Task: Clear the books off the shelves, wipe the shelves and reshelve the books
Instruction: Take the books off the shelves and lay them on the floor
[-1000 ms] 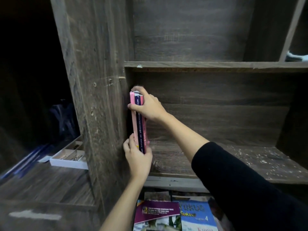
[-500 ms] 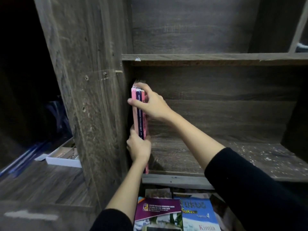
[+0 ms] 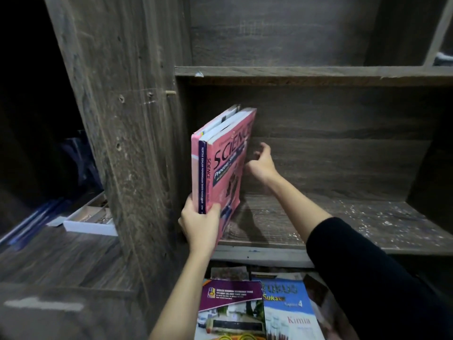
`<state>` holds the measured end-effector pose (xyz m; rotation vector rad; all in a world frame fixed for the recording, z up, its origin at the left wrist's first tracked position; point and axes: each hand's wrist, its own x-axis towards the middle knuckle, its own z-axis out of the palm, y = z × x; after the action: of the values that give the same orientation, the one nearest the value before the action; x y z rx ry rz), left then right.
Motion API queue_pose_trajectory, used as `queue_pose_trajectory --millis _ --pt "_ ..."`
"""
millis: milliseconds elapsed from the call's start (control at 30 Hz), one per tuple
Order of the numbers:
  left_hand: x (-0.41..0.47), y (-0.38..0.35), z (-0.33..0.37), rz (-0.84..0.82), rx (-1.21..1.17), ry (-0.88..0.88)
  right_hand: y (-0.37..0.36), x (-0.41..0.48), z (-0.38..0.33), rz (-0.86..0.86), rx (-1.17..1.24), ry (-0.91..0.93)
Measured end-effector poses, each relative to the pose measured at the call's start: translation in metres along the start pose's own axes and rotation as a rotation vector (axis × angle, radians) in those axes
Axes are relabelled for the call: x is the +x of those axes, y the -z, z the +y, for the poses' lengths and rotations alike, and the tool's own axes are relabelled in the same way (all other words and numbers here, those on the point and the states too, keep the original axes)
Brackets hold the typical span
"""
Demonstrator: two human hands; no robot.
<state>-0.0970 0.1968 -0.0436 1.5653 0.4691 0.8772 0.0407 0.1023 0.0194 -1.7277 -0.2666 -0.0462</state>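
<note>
Seemingly a dim study corner in a home: a worn wooden bookcase (image 3: 137, 123), science and chemistry schoolbooks (image 3: 226, 168), and beside it a desk (image 3: 61, 256) bearing a white tray (image 3: 89, 227).

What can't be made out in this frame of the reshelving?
All in the head view:
- Right hand: fingertips hidden behind the pink Science book; contact unclear.
- Bundle in the left hand's grip: inner books hidden between covers.
- Lower books: cut off by the bottom edge and the sleeve.
- White tray: contents blurred, partly behind the side panel.
</note>
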Motion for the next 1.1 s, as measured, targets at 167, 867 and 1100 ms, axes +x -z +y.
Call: queue_pose_trajectory --millis 167,867,1100 --pt "-0.009 0.001 0.002 -0.015 -0.074 0.002 0.015 -0.001 -0.003 -0.118 0.177 0.037" --pt "-0.059 -0.014 0.071 -0.404 0.178 -0.289 0.125 -0.143 0.036 0.62 0.904 -0.182" --pt "-0.124 -0.055 0.08 -0.73 0.494 -0.311 0.173 -0.241 0.096 0.865 0.939 -0.328"
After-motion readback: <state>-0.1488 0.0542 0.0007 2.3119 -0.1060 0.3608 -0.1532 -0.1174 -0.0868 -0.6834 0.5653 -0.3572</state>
